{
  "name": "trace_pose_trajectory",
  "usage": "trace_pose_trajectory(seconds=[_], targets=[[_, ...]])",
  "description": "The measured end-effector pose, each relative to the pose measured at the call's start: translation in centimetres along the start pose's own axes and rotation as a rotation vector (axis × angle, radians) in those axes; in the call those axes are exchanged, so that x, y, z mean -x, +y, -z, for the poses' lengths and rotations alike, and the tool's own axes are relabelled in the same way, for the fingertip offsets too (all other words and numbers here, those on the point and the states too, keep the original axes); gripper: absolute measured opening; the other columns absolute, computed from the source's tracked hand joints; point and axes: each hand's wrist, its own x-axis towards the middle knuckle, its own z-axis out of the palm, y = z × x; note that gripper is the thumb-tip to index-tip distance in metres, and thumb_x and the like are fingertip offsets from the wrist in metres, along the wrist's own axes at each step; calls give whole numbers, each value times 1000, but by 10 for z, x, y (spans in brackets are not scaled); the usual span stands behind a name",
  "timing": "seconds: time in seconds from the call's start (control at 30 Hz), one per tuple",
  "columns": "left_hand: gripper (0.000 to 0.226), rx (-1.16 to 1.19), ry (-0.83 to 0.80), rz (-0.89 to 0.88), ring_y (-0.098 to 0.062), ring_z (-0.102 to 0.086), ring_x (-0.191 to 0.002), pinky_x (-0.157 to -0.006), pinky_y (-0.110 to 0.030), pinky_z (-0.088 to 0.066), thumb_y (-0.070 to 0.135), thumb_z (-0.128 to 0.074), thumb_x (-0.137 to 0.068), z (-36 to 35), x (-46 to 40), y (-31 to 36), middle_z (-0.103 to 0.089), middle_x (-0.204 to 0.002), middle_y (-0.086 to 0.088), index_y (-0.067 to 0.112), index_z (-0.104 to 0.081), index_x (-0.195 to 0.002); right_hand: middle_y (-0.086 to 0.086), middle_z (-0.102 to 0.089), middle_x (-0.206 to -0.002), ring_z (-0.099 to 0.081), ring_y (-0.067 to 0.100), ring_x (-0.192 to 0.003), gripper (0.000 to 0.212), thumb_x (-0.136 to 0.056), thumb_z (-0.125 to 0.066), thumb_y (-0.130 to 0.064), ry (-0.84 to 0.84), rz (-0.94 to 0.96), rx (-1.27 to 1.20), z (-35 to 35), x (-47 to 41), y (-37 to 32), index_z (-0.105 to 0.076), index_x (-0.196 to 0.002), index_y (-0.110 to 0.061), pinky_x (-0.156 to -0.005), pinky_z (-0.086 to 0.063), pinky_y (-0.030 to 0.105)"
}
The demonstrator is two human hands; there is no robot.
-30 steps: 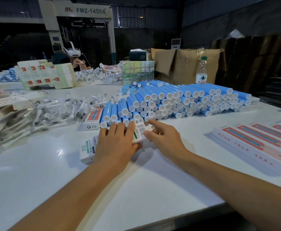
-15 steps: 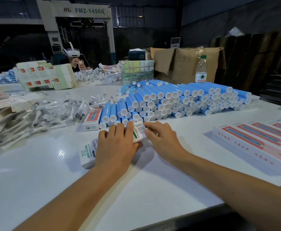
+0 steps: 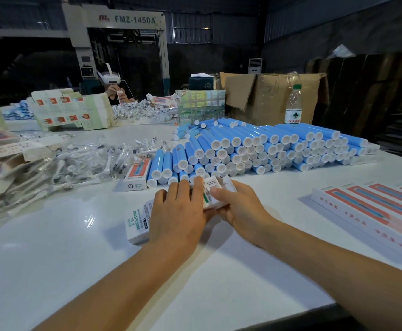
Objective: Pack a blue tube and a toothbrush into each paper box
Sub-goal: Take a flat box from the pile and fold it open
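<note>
A: The paper box [image 3: 139,223] lies near the middle of the table [image 3: 52,271]; the left hand [image 3: 178,216] rests flat across it, and the right hand [image 3: 240,209] pinches its far flap.

B: The risk?

A: That flap could crumple, or the box could nudge the blue tubes [image 3: 254,149] stacked just behind into rolling.

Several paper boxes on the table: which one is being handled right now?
The white paper box with green lettering, lying under the left hand; the right hand grips its far end. The red-fronted box beside the tubes and the boxes at right lie untouched.
</note>
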Motion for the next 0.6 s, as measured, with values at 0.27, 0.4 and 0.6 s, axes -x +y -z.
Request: trace_pose_trajectory(seconds=[0.27,0.4,0.6], targets=[[77,8,-88,-30,-32,-55,-100,-81,-41,-43,41,-69,-72,11,4,7,-58,-111,-15,4,-45,-135,0,-61,-86,-56,12,-74,17,-101,-36,-23,94,315,822,-11,11,13,-51,-102,-14,-65,-44,27],[76,3,-60,-30,-30,-57,-96,-77,-40,-45,42,-72,-70,12,5,6,-60,-107,-12,5,-50,-132,-2,-60,-85,-57,12,-75,14,-101,-36,-24,68,331,851,-11,12,13,-47,-105,-17,-66,-44,29],[74,27,9,-25,-25,-34,-120,-96,-36,-28,57,-40,-91,-3,2,2,-36,-135,-5,17,-11,-146,10,-67,-93,-63,31,-95,24,-98,-41,-27,2,224,550,-11,13,8,-61,-95,-17,-90,-49,51]])
